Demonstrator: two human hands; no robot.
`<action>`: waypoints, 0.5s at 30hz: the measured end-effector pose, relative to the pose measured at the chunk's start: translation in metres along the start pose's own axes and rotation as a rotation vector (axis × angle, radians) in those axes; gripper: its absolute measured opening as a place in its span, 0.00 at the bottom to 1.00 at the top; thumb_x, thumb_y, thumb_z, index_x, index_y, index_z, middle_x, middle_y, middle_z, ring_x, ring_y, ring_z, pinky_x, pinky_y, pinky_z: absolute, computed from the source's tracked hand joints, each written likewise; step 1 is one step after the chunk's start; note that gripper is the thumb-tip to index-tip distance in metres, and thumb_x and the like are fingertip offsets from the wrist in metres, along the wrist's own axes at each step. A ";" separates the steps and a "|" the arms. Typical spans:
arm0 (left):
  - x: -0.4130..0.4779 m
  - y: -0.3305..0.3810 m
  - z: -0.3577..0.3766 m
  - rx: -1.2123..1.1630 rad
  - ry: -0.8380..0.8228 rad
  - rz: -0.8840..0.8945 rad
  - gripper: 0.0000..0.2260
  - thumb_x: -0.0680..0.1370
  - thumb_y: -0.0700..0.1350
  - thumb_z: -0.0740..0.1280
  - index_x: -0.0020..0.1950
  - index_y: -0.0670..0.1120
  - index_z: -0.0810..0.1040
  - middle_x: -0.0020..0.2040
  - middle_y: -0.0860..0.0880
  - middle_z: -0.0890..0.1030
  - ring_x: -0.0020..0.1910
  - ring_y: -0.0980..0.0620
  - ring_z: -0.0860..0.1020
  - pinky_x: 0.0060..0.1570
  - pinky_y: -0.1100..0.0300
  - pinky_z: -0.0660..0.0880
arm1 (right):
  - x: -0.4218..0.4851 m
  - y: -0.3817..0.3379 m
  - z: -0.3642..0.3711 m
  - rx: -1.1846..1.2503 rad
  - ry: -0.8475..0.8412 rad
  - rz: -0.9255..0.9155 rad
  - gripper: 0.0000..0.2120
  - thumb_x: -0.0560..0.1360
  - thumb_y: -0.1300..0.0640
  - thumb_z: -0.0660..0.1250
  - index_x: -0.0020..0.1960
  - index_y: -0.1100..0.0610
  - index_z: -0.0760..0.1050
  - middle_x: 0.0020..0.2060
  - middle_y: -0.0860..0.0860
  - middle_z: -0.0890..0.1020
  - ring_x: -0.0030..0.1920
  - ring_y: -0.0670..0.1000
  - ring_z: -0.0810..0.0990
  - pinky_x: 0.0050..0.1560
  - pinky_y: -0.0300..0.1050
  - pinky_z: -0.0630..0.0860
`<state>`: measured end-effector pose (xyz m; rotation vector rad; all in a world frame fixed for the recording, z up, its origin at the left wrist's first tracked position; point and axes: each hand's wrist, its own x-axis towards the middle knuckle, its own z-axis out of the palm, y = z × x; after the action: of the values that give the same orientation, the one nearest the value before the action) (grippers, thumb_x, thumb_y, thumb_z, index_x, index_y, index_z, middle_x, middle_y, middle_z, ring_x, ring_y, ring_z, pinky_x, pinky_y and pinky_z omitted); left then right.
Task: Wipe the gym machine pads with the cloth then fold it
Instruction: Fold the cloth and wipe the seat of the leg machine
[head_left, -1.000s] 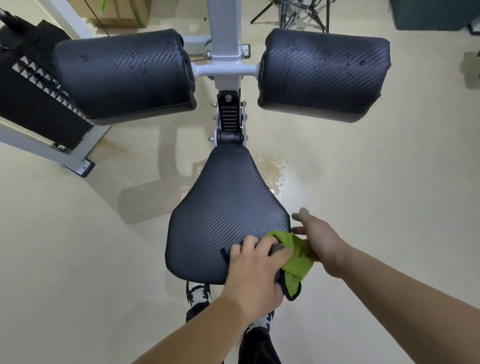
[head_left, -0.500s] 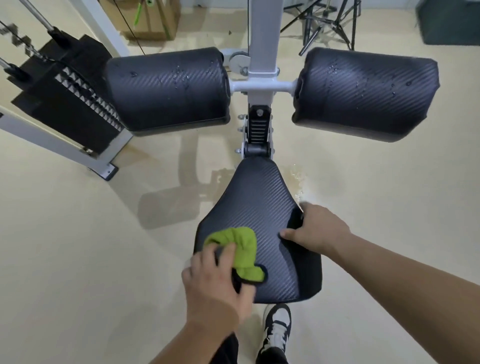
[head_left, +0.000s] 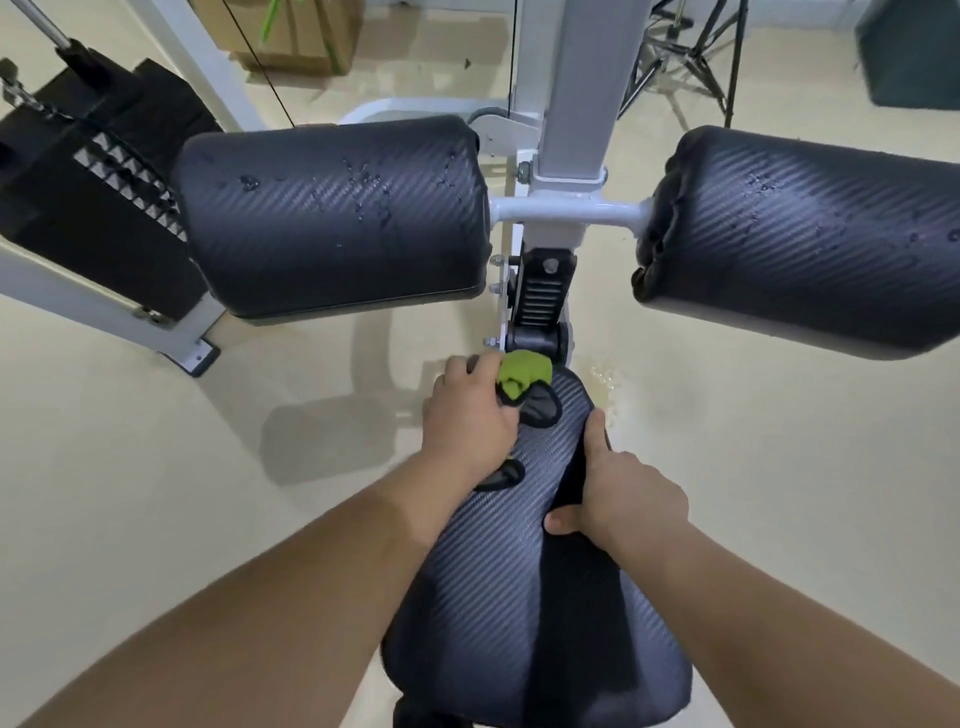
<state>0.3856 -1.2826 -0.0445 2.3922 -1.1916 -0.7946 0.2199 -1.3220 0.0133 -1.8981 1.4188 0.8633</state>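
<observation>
The seat pad (head_left: 519, 613) ran from the bottom of the frame up toward the centre, narrowing as it went. My right hand (head_left: 631, 501) braced on its right edge, thumb on top and forefinger straight along the rim. The other fingers were hidden over the side, so I could not tell whether they curled under. Further up, my left hand (head_left: 467, 415) clutched the bunched green cloth (head_left: 525, 370) at the seat's narrow far tip. Beyond it the left roller pad (head_left: 332, 218) and right roller pad (head_left: 810, 244) lay crosswise, both beaded with droplets. I judged the left one the nearer reach, up and left of the cloth.
</observation>
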 end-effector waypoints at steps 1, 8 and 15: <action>0.015 0.010 0.003 -0.021 -0.019 -0.001 0.25 0.78 0.49 0.68 0.74 0.54 0.69 0.63 0.43 0.73 0.60 0.39 0.76 0.61 0.44 0.76 | 0.002 0.000 -0.001 0.013 -0.009 0.011 0.65 0.69 0.42 0.80 0.83 0.49 0.30 0.60 0.53 0.80 0.49 0.54 0.77 0.35 0.45 0.66; 0.001 -0.003 -0.005 -0.387 -0.124 -0.072 0.21 0.76 0.52 0.70 0.68 0.62 0.72 0.55 0.54 0.82 0.55 0.53 0.79 0.58 0.55 0.77 | 0.010 0.000 -0.004 0.016 -0.035 0.055 0.66 0.69 0.42 0.80 0.82 0.46 0.29 0.56 0.51 0.81 0.48 0.55 0.78 0.39 0.47 0.70; -0.128 -0.063 -0.031 -0.353 -0.070 -0.285 0.20 0.70 0.51 0.69 0.61 0.63 0.73 0.53 0.58 0.79 0.55 0.53 0.79 0.60 0.50 0.77 | 0.004 0.002 -0.002 -0.012 -0.030 0.021 0.65 0.70 0.40 0.78 0.81 0.44 0.27 0.58 0.52 0.83 0.46 0.56 0.84 0.51 0.51 0.81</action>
<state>0.3807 -1.1401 -0.0116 2.2738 -0.6691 -1.0836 0.2195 -1.3263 0.0113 -1.8746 1.4211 0.9081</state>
